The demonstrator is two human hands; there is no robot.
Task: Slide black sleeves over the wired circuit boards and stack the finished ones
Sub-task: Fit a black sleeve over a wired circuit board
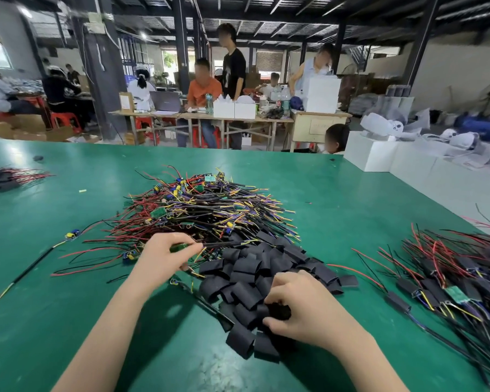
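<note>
A tangled heap of wired circuit boards [207, 207] with red, black and yellow leads lies mid-table. In front of it spreads a pile of short black sleeves [255, 275]. My left hand [164, 256] pinches a small green circuit board [181, 247] at the heap's near edge, its wires trailing right. My right hand [300, 304] grips one black sleeve [279, 310] at the near side of the sleeve pile. A stack of sleeved boards [453, 270] with red and black wires lies at the right.
The green table [68, 306] carries a loose board with long leads [71, 235] at the left and another bundle of sleeved boards [3, 178] at the far left edge. White boxes [379, 154] border the far right corner. People sit and stand at tables beyond.
</note>
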